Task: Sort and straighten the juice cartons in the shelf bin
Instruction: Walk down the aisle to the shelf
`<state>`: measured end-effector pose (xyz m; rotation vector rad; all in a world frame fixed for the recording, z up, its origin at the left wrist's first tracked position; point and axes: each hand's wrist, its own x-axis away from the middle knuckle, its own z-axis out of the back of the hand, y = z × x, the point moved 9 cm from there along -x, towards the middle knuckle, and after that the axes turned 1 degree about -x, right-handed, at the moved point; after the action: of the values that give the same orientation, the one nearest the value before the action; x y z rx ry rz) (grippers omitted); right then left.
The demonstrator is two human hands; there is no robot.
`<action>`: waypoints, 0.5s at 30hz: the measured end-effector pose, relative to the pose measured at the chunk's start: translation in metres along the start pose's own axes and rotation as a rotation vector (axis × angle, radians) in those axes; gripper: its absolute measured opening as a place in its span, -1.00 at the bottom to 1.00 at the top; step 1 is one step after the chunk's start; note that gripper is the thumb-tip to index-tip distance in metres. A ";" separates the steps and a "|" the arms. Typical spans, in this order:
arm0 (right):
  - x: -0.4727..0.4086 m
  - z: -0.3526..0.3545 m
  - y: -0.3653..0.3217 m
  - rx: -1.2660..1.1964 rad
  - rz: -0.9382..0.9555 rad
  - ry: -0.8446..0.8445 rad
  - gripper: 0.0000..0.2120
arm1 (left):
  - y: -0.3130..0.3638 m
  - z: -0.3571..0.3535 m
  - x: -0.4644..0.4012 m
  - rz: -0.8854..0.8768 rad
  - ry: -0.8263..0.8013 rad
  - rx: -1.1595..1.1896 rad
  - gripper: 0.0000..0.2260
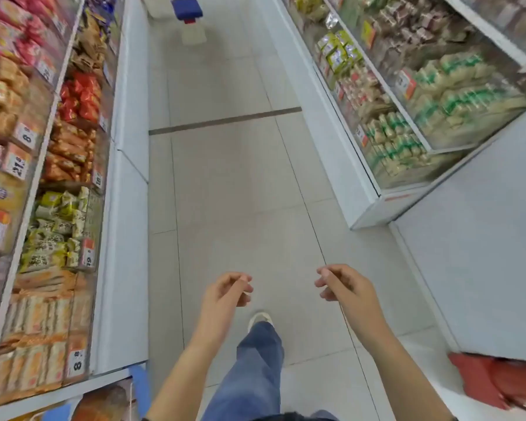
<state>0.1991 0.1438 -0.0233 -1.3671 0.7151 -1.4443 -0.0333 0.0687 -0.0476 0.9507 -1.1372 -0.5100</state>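
Both the left hand (225, 294) and the right hand (340, 284) hang loosely curled and empty above the tiled floor (225, 177) between snack shelves (58, 177).

The tiled aisle floor (231, 183) is left open as a wide lane. To its left it is bounded by the snack shelf (58, 177), to its right by the biscuit shelf (392, 117). At its far end, a blue stool (186, 8) is seen standing in the lane.
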 end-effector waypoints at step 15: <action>-0.339 -0.124 -0.109 0.060 -0.118 -0.116 -0.89 | 0.174 0.071 -0.310 -0.001 0.132 0.114 -0.88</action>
<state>0.0122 0.4669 -0.0776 -1.4533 0.5206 -1.4532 -0.2334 0.3712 -0.0576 1.0676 -1.0555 -0.3804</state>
